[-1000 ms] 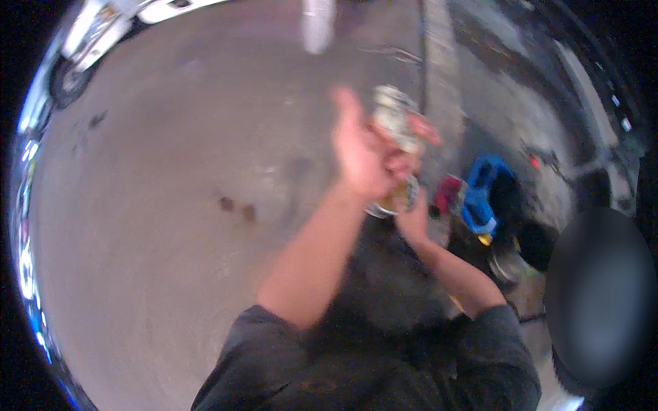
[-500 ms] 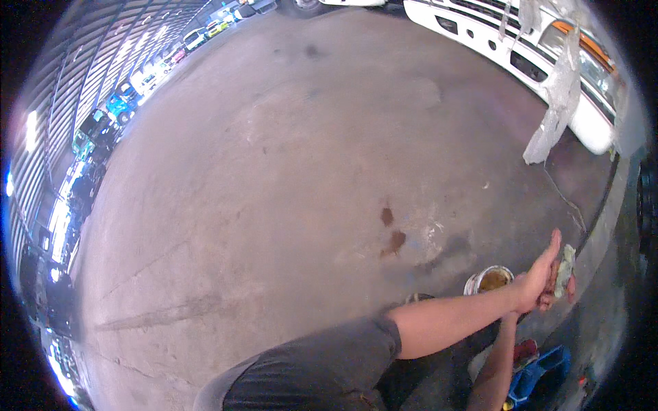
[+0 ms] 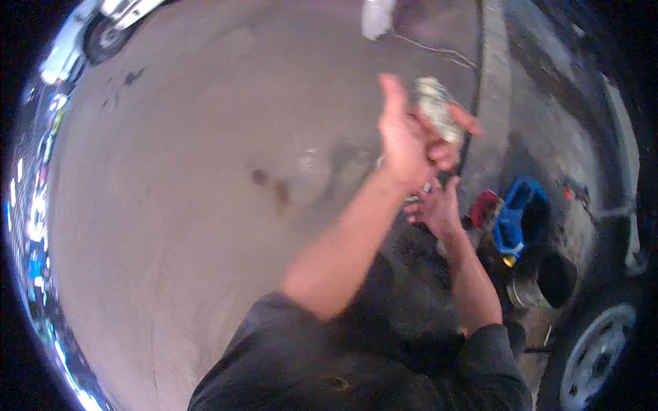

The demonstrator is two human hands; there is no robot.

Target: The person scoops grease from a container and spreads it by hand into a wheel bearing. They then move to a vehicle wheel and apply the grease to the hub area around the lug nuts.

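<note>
My left hand [image 3: 409, 147] is raised over the floor, thumb stretched out and some fingers curled around a crumpled, pale greenish rag [image 3: 439, 113]. Just below it, nearer to me, my right hand [image 3: 439, 211] has its thumb and fingers apart, and I see nothing held in it. A small dark and whitish detail lies between the two hands, too blurred to name. Most of the floor right under my left hand is hidden by that hand and forearm.
To the right stand a blue plastic frame-like object [image 3: 508, 229] and a red object [image 3: 484, 208]. A dark round opening [image 3: 556, 279] and a vehicle wheel [image 3: 598, 353] are at lower right. Brown stains [image 3: 281, 195] mark the concrete. A whitish plastic sheet [image 3: 377, 17] hangs far ahead.
My view has swung to the right, so the white truck front has left it and the wheel has entered. My right hand, mostly hidden before, now shows below the left, which keeps the rag.
</note>
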